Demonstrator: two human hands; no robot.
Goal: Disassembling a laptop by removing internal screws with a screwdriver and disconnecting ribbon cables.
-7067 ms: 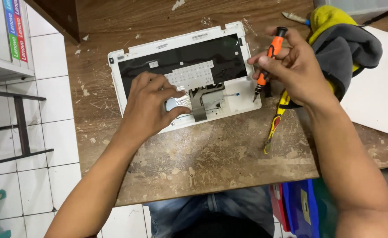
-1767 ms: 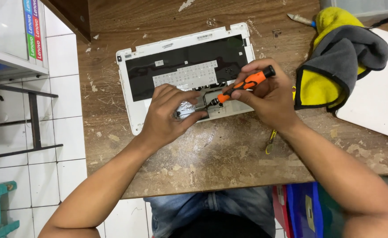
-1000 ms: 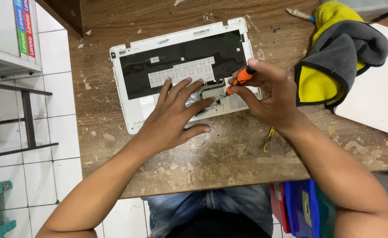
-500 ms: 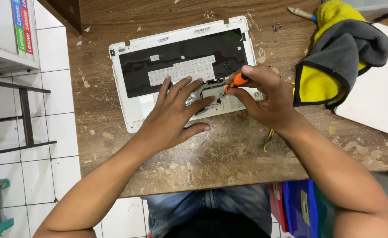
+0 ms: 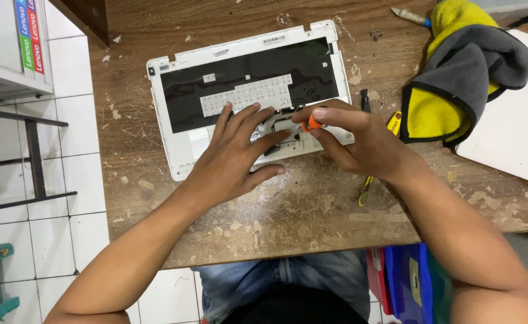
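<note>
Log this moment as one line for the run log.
left hand: flat on white laptop shell | right hand: gripping orange screwdriver over shell | grey-yellow cloth: right

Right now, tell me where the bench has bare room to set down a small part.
Bare wood lies along the near edge of the wooden bench, below the white laptop shell, and above the shell at the far side. It is crowded where the left hand and right hand meet, and by the yellow-grey cloth.

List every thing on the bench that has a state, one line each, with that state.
Laptop shell: white, lying flat, keyboard removed, dark tray exposed.
Screwdriver: orange handle, gripped upright over the shell.
Right hand: closed on the screwdriver.
Left hand: open, fingers spread, pressing on the shell.
Cloth: yellow and grey, crumpled.
Table: wooden, scuffed.
</note>
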